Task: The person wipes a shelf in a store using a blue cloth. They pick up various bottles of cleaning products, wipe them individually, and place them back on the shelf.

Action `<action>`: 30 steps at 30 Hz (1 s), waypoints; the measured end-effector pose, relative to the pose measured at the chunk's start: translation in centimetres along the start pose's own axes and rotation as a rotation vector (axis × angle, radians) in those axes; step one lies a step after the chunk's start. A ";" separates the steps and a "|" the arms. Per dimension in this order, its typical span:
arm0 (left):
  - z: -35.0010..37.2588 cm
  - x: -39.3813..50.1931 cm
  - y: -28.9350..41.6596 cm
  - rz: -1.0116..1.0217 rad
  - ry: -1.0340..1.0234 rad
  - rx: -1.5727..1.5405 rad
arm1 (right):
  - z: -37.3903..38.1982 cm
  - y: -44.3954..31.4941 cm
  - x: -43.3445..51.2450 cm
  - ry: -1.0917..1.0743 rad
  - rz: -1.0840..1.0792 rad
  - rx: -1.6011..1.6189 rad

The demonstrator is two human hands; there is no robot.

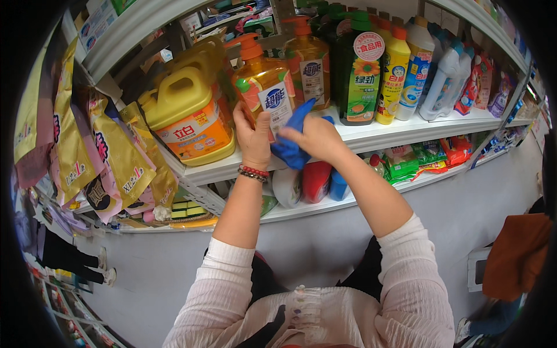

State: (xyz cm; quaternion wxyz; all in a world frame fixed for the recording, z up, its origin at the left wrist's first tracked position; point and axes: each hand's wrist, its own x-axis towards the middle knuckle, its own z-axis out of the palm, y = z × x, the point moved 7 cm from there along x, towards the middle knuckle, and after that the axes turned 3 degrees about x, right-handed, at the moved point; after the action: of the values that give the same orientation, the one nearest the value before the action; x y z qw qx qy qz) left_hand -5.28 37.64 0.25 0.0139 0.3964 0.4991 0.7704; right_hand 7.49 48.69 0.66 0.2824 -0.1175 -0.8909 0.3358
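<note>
My left hand (255, 138) grips the lower left side of an amber pump bottle of dish soap (250, 73) at the shelf's front edge, its orange pump at the top. My right hand (320, 138) holds a crumpled blue cloth (296, 145) against the bottle's lower right side. Left of the bottle stands a large yellow jug with a handle (191, 126). Behind and to the right is a second amber pump bottle (314, 74), followed by a dark green pump bottle (362, 87). Whether the held bottle rests on the shelf is hidden by my hands.
Yellow and blue-white cleaner bottles (394, 78) line the white shelf (387, 134) to the right. Gold packs (117, 152) hang at left. The lower shelf holds bottles (317, 182) and bags (400, 161). One person's legs (74, 256) show at left; another person (518, 261) is at right.
</note>
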 end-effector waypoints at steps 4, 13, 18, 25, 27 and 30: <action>0.3 0.0 0.3 -0.032 0.033 0.116 | -0.8 -1.0 -4.2 0.181 -0.175 -0.434; 1.0 2.3 0.3 -0.246 0.277 0.449 | -1.4 4.2 -13.8 0.407 0.075 0.408; 0.5 7.5 -0.8 -0.021 0.221 0.580 | -3.0 5.1 -14.3 0.548 0.002 0.317; -1.8 9.7 -4.1 0.061 0.318 0.630 | -1.8 9.9 -14.6 0.254 0.389 0.329; -1.2 9.2 -3.6 -0.013 0.286 0.614 | -1.2 10.6 -14.6 0.283 0.423 0.562; 0.5 6.1 -0.6 0.092 0.294 0.831 | -0.3 11.0 -14.8 0.271 0.499 0.860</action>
State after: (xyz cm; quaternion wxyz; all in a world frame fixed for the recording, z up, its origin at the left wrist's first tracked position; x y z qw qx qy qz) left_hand -9.39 40.85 3.51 -0.2519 0.2764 0.7450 0.5523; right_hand 19.93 51.16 -12.78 0.3293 -0.2420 -0.5725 0.7108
